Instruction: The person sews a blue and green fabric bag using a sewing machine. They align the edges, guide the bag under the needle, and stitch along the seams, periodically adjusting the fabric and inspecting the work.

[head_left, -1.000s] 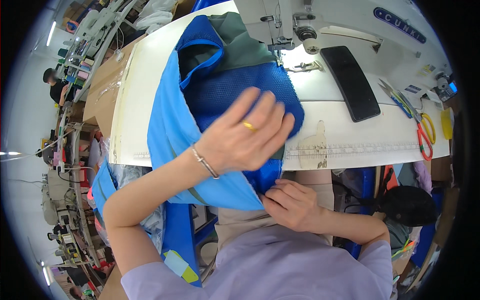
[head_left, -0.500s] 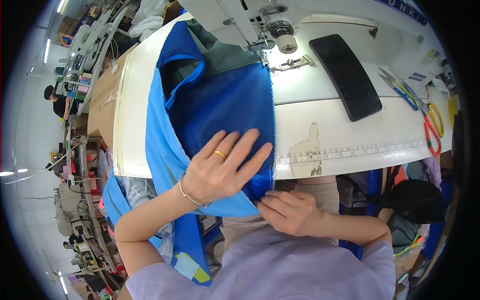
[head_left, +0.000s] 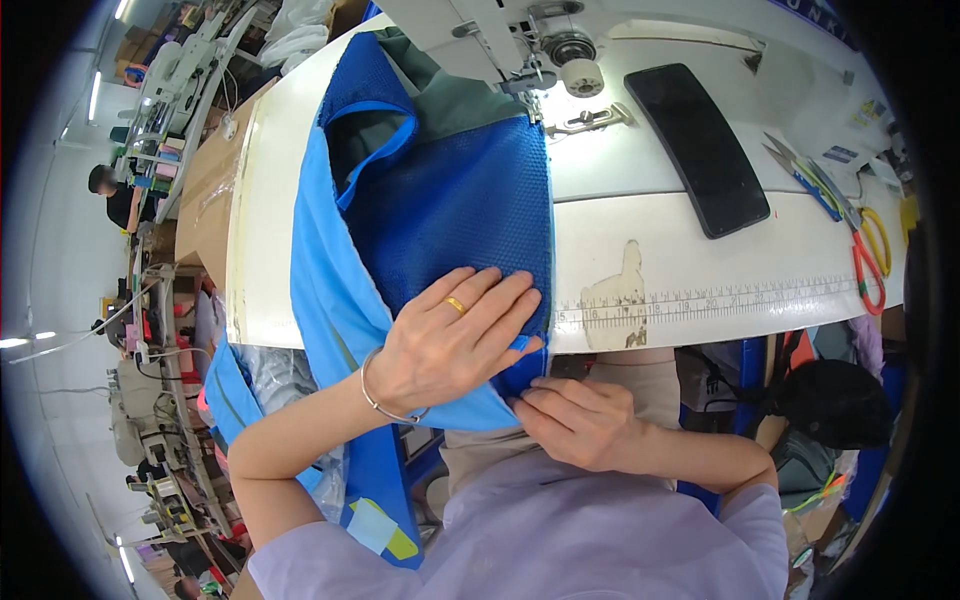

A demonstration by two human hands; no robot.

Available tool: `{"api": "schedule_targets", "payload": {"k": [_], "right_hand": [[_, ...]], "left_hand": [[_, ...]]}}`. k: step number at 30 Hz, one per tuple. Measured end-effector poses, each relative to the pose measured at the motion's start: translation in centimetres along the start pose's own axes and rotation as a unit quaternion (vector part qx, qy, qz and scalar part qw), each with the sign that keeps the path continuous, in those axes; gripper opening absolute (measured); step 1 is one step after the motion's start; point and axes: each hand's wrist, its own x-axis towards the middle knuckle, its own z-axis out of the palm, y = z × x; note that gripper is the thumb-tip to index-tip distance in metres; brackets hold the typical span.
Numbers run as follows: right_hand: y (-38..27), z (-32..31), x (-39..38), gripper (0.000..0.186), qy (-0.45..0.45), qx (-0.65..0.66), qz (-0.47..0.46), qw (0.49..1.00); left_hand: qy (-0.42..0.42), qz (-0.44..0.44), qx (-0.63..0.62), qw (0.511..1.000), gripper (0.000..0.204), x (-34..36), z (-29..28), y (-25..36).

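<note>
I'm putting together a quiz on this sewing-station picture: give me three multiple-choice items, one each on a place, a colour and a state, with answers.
1. Where does the black phone lie?
A. On the white table, right of the fabric
B. Under the fabric
C. On the person's lap

2. What colour is the mesh fabric?
A. Red
B. Blue
C. Yellow

3. How is the left hand?
A. Clenched in a fist
B. Lifted off the table
C. Spread flat on the fabric

Answers:
1 A, it rests on the white table beside the sewing machine.
2 B, the mesh is deep blue.
3 C, its fingers lie open on the cloth, while the right hand pinches the lower edge.
</note>
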Motion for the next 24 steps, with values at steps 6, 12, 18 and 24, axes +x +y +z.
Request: {"api": "schedule_targets", "payload": {"k": [6,12,18,24], "right_hand": [[-0.1,-0.3,0.2,0.023,-0.013,0.001,0.003,1.0],[-0.4,-2.3,1.1,0.024,-0.056,0.013,-0.011,0.998],[0.0,-3.5,1.5,0.023,-0.061,0.014,-0.021,0.998],[1.6,-4.1,2.5,0.024,-0.073,0.006,-0.038,0.997]], "left_hand": [[-0.004,-0.002,-0.022,1.0,0.047,0.1,0.1,0.0],[-0.046,-0.037,-0.067,0.996,0.062,0.5,-0.3,0.4],[-0.073,-0.042,-0.092,0.992,0.061,1.4,-0.7,0.4],[-0.086,-0.041,-0.117,0.989,0.061,2.4,-0.1,-0.8]]}}
